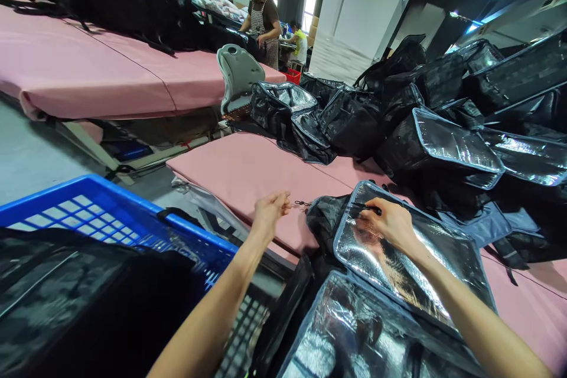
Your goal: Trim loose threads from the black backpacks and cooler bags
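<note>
An open black insulated bag [443, 248] with a silver foil lining lies in front of me on the pink padded table [248, 171]. My left hand [269, 212] is closed in a pinch on a thin dark thread or zipper pull [302, 204] at the bag's corner. My right hand [390, 223] rests on the foil-lined lid, fingers closed on a slim black tool [367, 207] that looks like small snips or a pen. A second foil-lined bag [354, 331] lies below, nearest to me.
A heap of black foil-lined bags [443, 124] covers the right and back of the table. A blue plastic crate [110, 212] with dark bags stands at my left. A second pink table [88, 71] runs behind it, with a grey chair [239, 74] and a person in a checked apron [263, 18] beyond.
</note>
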### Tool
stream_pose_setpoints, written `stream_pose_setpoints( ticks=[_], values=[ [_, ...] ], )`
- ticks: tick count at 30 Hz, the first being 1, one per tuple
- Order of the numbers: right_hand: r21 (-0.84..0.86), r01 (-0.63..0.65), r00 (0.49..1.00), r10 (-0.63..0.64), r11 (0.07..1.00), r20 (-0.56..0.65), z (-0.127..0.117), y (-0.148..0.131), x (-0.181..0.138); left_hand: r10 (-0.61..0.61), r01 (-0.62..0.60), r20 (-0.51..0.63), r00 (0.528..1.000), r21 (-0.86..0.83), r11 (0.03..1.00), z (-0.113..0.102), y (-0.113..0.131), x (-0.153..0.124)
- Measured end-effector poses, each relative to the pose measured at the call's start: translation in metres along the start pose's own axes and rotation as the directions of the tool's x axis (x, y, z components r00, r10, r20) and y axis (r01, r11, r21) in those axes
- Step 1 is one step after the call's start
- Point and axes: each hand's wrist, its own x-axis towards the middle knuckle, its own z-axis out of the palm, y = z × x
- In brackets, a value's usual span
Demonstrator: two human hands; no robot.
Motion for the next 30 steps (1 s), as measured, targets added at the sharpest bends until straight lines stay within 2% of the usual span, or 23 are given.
stream_pose_setpoints(
  ticks=[2,3,4,5,7,8,10,13,17,19,21,25,30],
  values=[
    [0.019,-0.016,1.0,0.016,1.0,0.003,0.001,0.001,0.001,0.099,-0.094,-0.027,0.995,0.144,0.985,-0.006,0.006,-0.008],
    [0.037,-0.026,1.0,0.026,0.999,0.008,0.003,0.0,0.002,0.167,-0.16,-0.001,0.986,0.283,0.946,-0.002,0.006,-0.017],
    [0.057,-0.04,0.999,0.04,0.998,0.015,0.005,-0.003,0.003,0.221,-0.229,0.071,0.973,0.449,0.864,0.005,0.005,-0.028],
    [0.076,-0.055,0.998,0.054,0.996,0.024,0.008,-0.006,0.005,0.248,-0.306,0.182,0.952,0.62,0.722,0.016,0.002,-0.041],
    [0.081,-0.088,0.994,0.083,0.993,0.071,0.014,-0.015,0.011,0.111,-0.409,0.405,0.907,0.794,0.449,0.039,-0.006,-0.069],
    [0.063,-0.105,0.989,0.098,0.992,0.113,0.016,-0.02,0.015,0.047,-0.429,0.443,0.895,0.827,0.365,0.05,-0.009,-0.082],
    [0.006,-0.129,0.975,0.126,0.992,0.185,0.019,-0.028,0.021,-0.013,-0.425,0.443,0.896,0.868,0.256,0.066,-0.015,-0.102],
    [-0.039,-0.155,0.967,0.159,0.987,0.2,0.02,-0.034,0.027,-0.014,-0.431,0.439,0.898,0.887,0.166,0.074,-0.017,-0.117],
    [0.026,-0.182,0.964,0.173,0.983,0.204,0.02,-0.031,0.03,0.009,-0.489,0.49,0.872,0.867,0.094,0.071,-0.019,-0.122],
    [0.1,-0.191,0.96,0.165,0.977,0.226,0.022,-0.026,0.03,0.028,-0.496,0.495,0.868,0.864,0.087,0.07,-0.019,-0.121],
    [0.201,-0.201,0.954,0.145,0.959,0.26,0.024,-0.021,0.029,0.038,-0.486,0.485,0.874,0.866,0.12,0.071,-0.019,-0.119],
    [0.395,-0.245,0.933,0.105,0.886,0.344,0.026,-0.009,0.024,0.067,-0.442,0.44,0.896,0.862,0.249,0.078,-0.022,-0.11],
    [0.487,-0.263,0.935,0.095,0.833,0.342,0.026,0.004,0.019,0.14,-0.468,0.449,0.882,0.81,0.354,0.088,-0.029,-0.105]
  ],
)
